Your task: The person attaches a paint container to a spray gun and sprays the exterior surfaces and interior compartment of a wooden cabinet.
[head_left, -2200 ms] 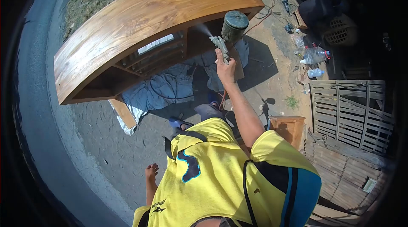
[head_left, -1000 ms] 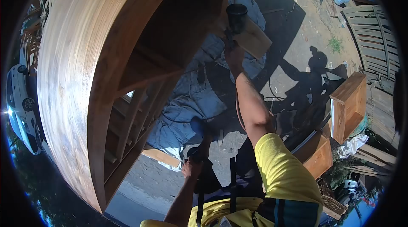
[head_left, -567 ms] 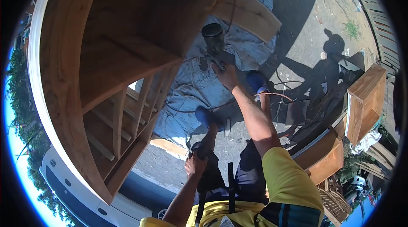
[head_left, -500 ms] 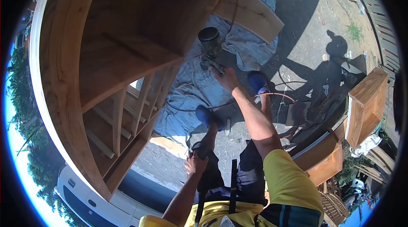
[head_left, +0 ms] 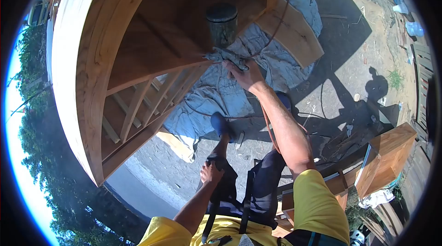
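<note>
My right hand [head_left: 247,76] is closed round the handle of a paint spray gun [head_left: 224,55], with a dark, stained cup [head_left: 223,27] standing on top of it. The gun's nozzle points left, at the shelf edge of a large wooden cabinet [head_left: 154,68]. A red-brown hose [head_left: 279,27] runs near the gun; where it joins is hidden. Low on the left, my left hand [head_left: 212,172] rests on my bent knee, on the dark trouser leg, fingers spread and holding nothing I can see.
A stained drop cloth [head_left: 216,94] covers the ground below the cabinet, with a wooden board [head_left: 292,29] on it. My feet in blue shoes [head_left: 221,125] stand near the cloth and hose. Wooden drawers [head_left: 384,158] lie at right. Plastic bottles [head_left: 413,28] lie far right.
My right hand has raised the spray gun up toward the cabinet's shelf edge. The view has shifted, bringing the cabinet nearer. My left hand stays at the knee.
</note>
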`<state>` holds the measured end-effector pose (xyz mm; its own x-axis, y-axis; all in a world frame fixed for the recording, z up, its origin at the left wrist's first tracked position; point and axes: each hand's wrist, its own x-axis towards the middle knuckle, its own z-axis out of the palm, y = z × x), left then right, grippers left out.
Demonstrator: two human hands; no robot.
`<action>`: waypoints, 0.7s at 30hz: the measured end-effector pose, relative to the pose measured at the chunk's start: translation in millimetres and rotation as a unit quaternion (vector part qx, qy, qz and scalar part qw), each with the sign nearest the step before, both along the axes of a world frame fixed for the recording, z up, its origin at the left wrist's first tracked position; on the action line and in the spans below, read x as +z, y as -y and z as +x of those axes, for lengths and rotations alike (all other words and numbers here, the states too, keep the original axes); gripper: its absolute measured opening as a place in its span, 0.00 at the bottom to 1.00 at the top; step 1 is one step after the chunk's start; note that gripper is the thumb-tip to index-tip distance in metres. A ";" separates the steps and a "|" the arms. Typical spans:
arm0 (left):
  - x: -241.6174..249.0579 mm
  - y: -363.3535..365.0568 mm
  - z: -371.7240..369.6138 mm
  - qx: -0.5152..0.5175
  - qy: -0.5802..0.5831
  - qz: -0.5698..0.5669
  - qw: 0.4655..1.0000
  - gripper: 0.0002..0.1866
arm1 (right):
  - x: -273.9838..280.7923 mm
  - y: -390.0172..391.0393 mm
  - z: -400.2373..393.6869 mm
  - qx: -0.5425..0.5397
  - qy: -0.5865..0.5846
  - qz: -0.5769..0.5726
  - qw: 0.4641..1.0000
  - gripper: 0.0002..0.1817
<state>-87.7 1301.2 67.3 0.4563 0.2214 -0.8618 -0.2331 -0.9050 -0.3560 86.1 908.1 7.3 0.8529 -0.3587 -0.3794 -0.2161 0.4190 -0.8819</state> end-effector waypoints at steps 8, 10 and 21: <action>-11.0 25.9 8.0 0.047 0.056 -0.014 0.997 0.37 | -64.8 -8.9 62.0 0.000 0.000 -0.228 0.974 0.19; -9.4 35.2 15.9 0.050 0.086 -0.023 0.995 0.34 | -68.3 -4.9 71.1 0.027 -0.045 -0.240 0.969 0.21; 5.2 4.5 84.5 0.135 0.204 -0.108 0.964 0.32 | 12.8 16.4 104.5 0.088 -0.015 -0.109 0.990 0.27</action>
<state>-3.3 1296.7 72.5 0.7179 0.2145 -0.6622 0.1397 -0.9764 -0.1648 190.5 891.7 20.0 0.8986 -0.2816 -0.3364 -0.2971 0.1736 -0.9389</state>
